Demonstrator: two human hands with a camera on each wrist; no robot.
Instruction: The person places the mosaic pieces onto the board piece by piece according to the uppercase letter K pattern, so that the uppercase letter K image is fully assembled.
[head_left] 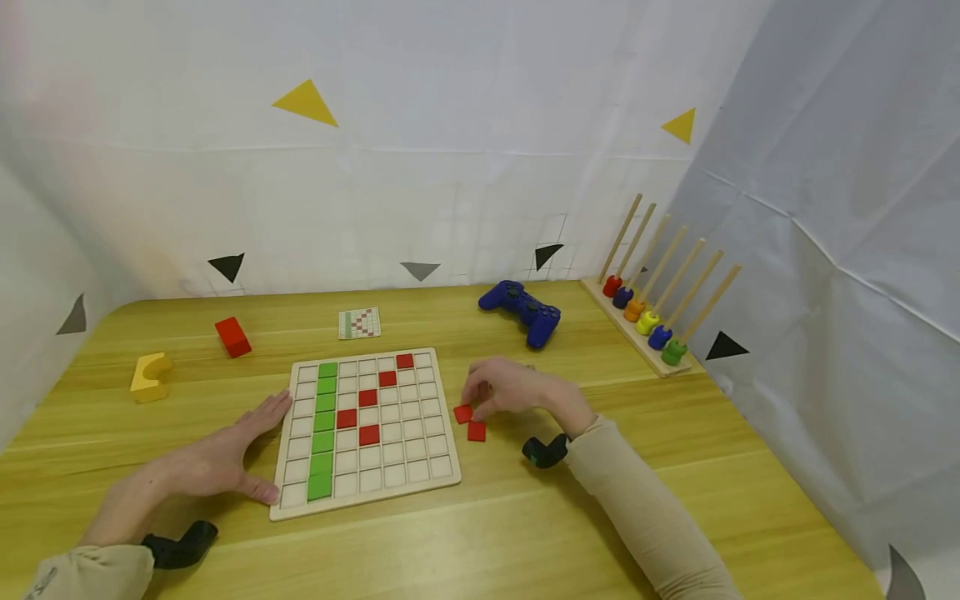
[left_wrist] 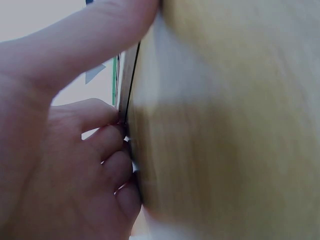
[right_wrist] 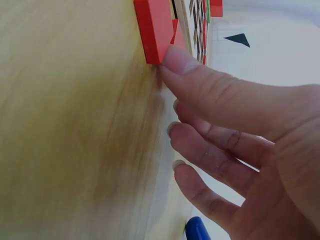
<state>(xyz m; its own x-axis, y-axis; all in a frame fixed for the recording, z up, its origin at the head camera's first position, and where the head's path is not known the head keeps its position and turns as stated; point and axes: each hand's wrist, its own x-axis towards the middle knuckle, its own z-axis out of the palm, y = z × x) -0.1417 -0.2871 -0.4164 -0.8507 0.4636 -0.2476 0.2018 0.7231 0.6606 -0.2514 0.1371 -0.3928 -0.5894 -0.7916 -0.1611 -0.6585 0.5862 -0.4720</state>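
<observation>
A wooden grid board [head_left: 367,504] lies on the table, with a green column of tiles [head_left: 323,421] and several red tiles [head_left: 369,435] set in its cells. Along the board's left edge, my left hand [head_left: 206,457] rests with thumb and fingers spread. Two loose red tiles lie beside the right edge, one nearer [head_left: 477,432] and one farther [head_left: 462,414]. My right hand [head_left: 510,387] is bent over them, its thumb tip right at a corner of the nearer red tile [right_wrist: 155,32]. Its other visible fingers hang loosely curved, apart from the thumb.
A small pattern card [head_left: 359,323] lies behind the board. A red block [head_left: 233,337] and a yellow arch block [head_left: 152,377] are at the left. Farther back on the right sit a blue game controller [head_left: 521,312] and a peg stand with coloured beads [head_left: 643,337].
</observation>
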